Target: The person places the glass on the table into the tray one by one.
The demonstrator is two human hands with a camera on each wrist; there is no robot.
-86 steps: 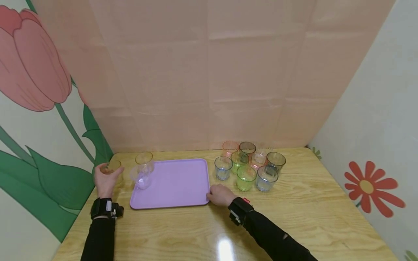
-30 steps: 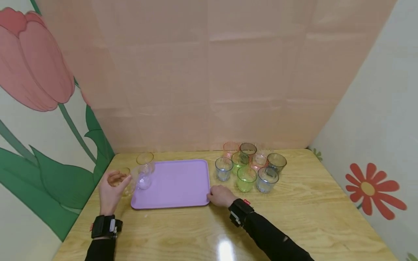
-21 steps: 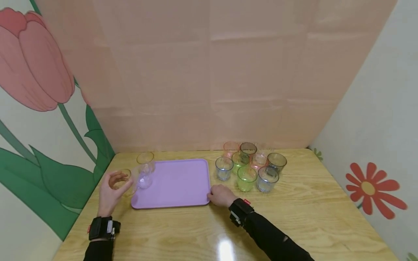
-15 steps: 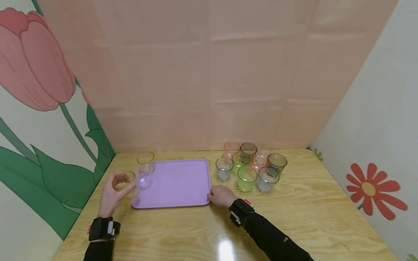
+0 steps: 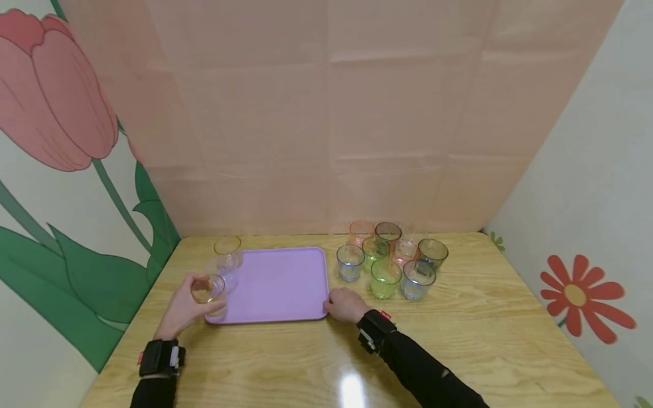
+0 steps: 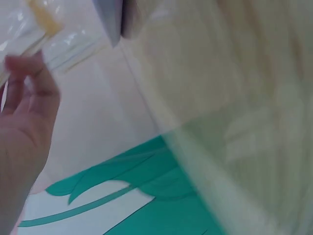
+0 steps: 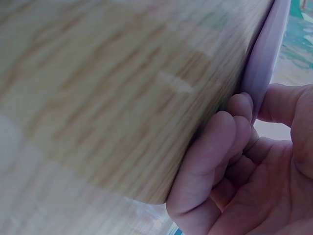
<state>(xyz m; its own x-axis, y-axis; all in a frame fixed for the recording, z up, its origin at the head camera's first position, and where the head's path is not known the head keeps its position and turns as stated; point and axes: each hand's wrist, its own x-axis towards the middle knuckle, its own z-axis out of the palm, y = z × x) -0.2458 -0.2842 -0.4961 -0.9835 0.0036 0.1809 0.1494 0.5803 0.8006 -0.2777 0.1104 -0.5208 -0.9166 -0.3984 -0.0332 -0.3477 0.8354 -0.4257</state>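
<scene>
My left hand (image 5: 182,309) grips a clear glass with an amber rim (image 5: 210,289), thumb and fingers round its side, at the front left corner of the purple tray (image 5: 278,286). In the left wrist view, part of a glass (image 6: 46,22) shows above the curled fingers of the left hand (image 6: 32,98). My right hand (image 5: 347,305) pinches the tray's right edge near its front corner. In the right wrist view, the right thumb and fingers lie on either side of the tray's rim (image 7: 264,54).
Behind the held glass stand a clear glass (image 5: 227,273) at the tray's left end and a yellow-rimmed glass (image 5: 227,249) farther back. Right of the tray, several tinted glasses stand close together, among them a green glass (image 5: 385,280) and a blue glass (image 5: 350,263).
My left hand has carried the amber-rimmed glass rightward and toward me, from the table left of the tray to the tray's front left corner. The right hand has kept its hold on the tray.
</scene>
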